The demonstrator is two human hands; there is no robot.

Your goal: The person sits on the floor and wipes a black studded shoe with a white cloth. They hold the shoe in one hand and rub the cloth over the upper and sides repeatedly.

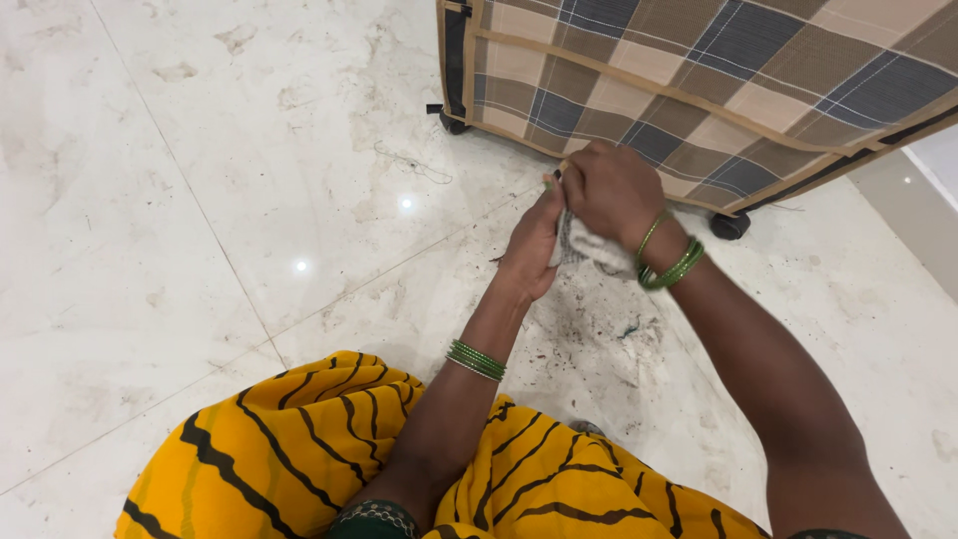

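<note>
My left hand (532, 245) and my right hand (612, 190) meet above the floor, both closed around a small grey-white cloth (591, 247) that bunches between them. The right hand covers the cloth's top, so its full shape is hidden. Green bangles ring both wrists. The hands hover just in front of a checked fabric case (718, 80) standing on small black wheels.
A pale marble tile floor (200, 200) spreads all around. Dark dust, threads and grime lie on the tile (609, 339) under my hands. My yellow, black-striped garment (299, 449) fills the bottom edge. A white wall base (913, 215) shows at right.
</note>
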